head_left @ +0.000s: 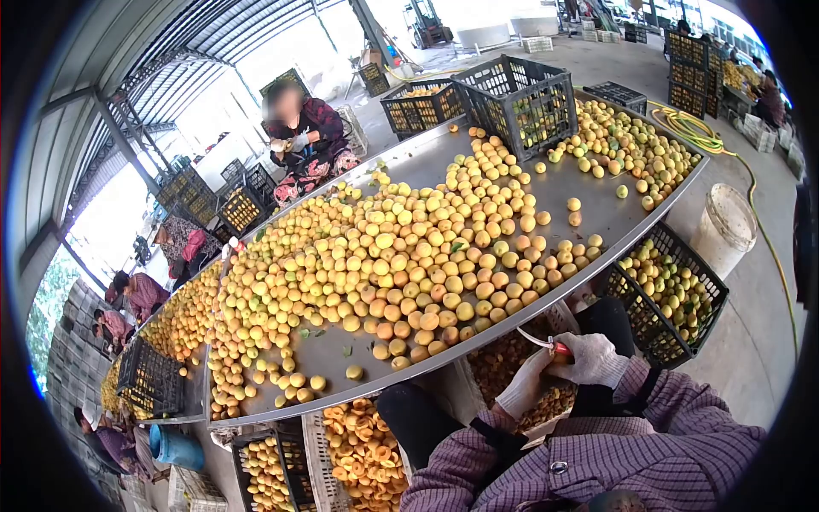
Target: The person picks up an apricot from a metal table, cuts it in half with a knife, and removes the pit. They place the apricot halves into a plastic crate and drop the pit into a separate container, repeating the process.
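Note:
My right hand, in a white knit glove, is closed around a red-handled tool whose thin, curved metal end points left. Close beside it, my gloved left hand has its fingers curled; whatever they hold is hidden. Both hands are over my lap, just below the rim of a metal table. A large spread of whole apricots covers much of that table. Under the hands sits a crate of dark orange pieces, and left of my knee a crate holds cut apricot halves.
A black crate stands on the table's far side. To my right are a crate of greenish apricots, a white bucket and a yellow hose. A co-worker sits across the table; several others sit at left.

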`<state>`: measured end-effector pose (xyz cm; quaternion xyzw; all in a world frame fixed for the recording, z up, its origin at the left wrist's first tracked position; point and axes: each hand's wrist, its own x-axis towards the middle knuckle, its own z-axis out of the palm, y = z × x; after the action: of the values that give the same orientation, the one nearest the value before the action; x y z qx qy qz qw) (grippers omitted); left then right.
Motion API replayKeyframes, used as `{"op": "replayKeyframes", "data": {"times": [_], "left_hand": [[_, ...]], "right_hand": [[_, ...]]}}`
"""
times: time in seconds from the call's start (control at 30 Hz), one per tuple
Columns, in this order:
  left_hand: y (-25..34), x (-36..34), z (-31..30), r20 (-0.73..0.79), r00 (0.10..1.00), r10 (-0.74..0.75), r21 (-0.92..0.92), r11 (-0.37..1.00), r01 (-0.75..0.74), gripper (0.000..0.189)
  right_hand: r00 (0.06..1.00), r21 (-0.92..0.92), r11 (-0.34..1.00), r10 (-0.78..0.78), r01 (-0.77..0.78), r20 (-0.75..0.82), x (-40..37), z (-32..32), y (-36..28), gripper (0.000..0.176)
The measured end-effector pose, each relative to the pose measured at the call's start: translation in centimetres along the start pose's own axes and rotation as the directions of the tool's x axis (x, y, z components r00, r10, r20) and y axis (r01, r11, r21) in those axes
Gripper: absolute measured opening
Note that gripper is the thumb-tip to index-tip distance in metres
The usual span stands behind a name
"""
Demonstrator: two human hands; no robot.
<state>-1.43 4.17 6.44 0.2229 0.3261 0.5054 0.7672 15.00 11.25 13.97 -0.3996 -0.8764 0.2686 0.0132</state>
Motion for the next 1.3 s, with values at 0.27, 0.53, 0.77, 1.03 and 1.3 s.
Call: {"op": "replayKeyframes", "data": {"times": [0.27, 0.53, 0.77, 1.03, 1.3], "left_hand": [[-2.6, 1.5, -1.1, -0.224, 0.973, -0.047, 0.002, 0.999, 0.048, 0.048], [-5.4, 4.2, -3.8, -0.369, 0.928, -0.051, -0.357, 0.930, -0.091, 0.041], [-6.3, 4.5, -4.4, -0.389, 0.892, 0.232, -0.027, 0.965, -0.262, 0.041], [-6.6, 4.7, -4.9, -0.327, 0.918, 0.225, -0.013, 0.970, -0.242, 0.046], [-2.1, 0.9, -2.0, 0.073, 0.945, 0.319, 0.616, 0.730, -0.295, 0.048]], "right_hand": [[1.000, -0.091, 0.996, -0.004, 0.005, 0.008, 0.2, 0.3, -1.2, 0.062], [0.976, 0.013, 0.997, -0.074, 0.079, -0.204, 1.2, 4.7, 0.4, 0.054], [0.965, 0.141, 0.989, 0.088, -0.054, -0.247, 1.4, 6.2, -0.2, 0.046], [0.949, 0.178, 0.975, 0.179, -0.135, -0.260, 1.2, 6.2, -0.5, 0.048], [0.989, 0.101, 0.983, 0.150, -0.151, 0.019, -0.4, 2.5, 0.2, 0.076]]}}
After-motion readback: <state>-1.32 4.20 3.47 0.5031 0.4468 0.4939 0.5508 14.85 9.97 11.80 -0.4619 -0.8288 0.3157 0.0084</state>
